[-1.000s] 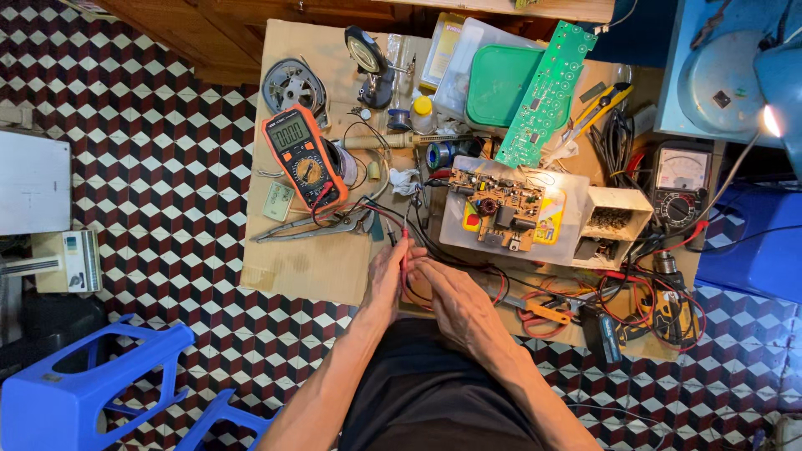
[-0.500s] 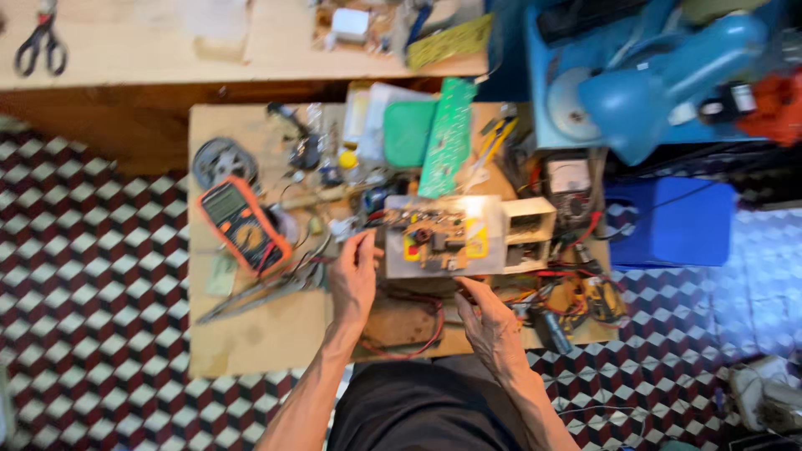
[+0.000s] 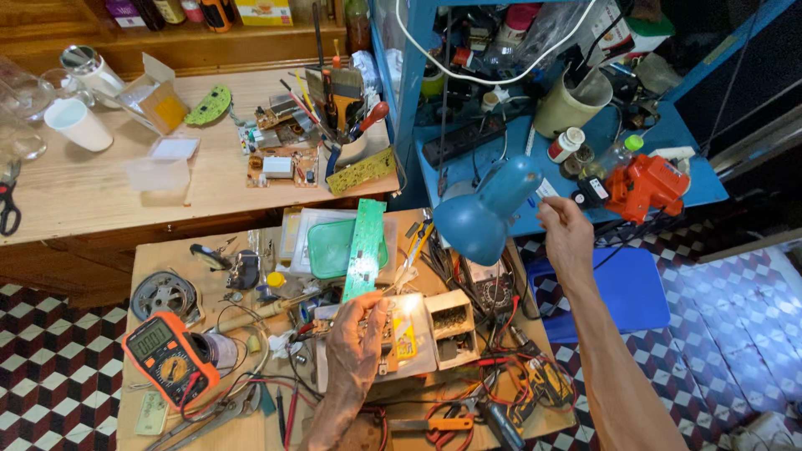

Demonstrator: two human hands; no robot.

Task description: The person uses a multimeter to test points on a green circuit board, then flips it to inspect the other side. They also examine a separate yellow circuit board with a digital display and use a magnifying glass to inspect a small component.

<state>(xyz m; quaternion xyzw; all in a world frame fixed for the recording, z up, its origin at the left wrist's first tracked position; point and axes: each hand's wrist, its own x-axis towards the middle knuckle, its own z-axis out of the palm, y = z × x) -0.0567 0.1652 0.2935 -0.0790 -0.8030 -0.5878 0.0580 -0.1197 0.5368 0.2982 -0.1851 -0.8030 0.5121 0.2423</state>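
Right hand (image 3: pixel 566 234) is gripping the blue lamp (image 3: pixel 486 210) from behind; left hand (image 3: pixel 355 347) is lying flat, fingers together, on the circuit board (image 3: pixel 401 334). Risk: tilting the lamp could snag wires below it.

Scene's bright and evenly lit w/ warm indoor light, and I see the blue desk lamp (image 3: pixel 487 210) just left of my right hand (image 3: pixel 568 234) throwing a hot glare patch onto the circuit board unit (image 3: pixel 409 330) right beside my left hand (image 3: pixel 355 342). Shadows are soft and short under the clutter near that hand. Focus is sharp centre-frame, but wide-angle distortion bends the bench edges and floor tiles (image 3: pixel 50 367) toward the corners, top right goes dim.
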